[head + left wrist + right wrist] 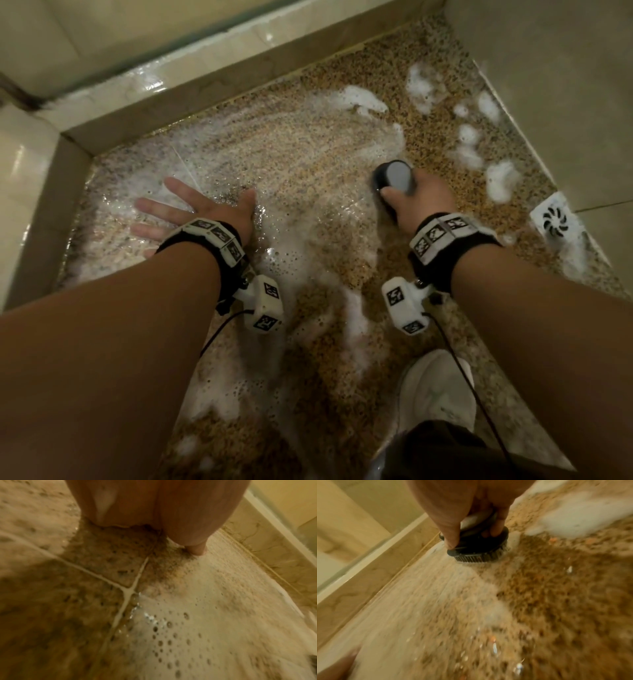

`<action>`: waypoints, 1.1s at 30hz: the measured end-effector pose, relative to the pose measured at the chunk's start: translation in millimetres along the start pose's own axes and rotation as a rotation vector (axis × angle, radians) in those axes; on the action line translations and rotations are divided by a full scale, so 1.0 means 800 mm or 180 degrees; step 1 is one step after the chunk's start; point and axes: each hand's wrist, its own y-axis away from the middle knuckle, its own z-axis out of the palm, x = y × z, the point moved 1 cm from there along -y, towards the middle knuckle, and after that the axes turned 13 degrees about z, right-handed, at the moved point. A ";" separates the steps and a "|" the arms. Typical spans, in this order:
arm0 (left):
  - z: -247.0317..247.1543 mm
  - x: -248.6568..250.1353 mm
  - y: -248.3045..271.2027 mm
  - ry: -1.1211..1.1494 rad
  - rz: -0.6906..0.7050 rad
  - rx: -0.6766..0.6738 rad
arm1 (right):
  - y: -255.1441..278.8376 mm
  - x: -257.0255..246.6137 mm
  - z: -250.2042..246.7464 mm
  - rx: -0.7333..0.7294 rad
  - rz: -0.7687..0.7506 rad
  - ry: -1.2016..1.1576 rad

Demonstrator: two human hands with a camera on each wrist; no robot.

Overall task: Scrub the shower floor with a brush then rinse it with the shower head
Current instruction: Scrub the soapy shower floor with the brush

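The right hand [423, 202] grasps a round dark brush [394, 178] with a grey top, at about two o'clock from the middle of the head view; the right wrist view shows the thumb and fingers [494, 531] curled over the brush's [476, 545] knob and its bristles pressed down on the shower floor [539, 588]. The left hand [198, 212] lies flat and released at about nine o'clock, palm down on the wet floor [308, 171], fingers spread and straight; the left wrist view shows its fingertips [197, 549] touching the tile just beside a pale grout cross [127, 589]. The speckled brown floor carries thin white foam [260, 137] swept in curved streaks between the two hands and toward twelve o'clock, with thicker blobs of suds [500, 178] at one to two o'clock, beyond the brush. A white square drain cover [555, 219] sits at three o'clock against the wall, well apart from the brush. A low tiled curb [171, 89] runs from nine o'clock up to twelve o'clock. A pale shoe [438, 394] stands on the floor at five o'clock, below the right forearm. Both wrists wear black bands with white marker blocks.
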 end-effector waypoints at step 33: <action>-0.011 0.003 0.017 -0.0029 0.0055 -0.0038 | 0.088 0.036 0.041 -0.0563 -0.1431 0.0580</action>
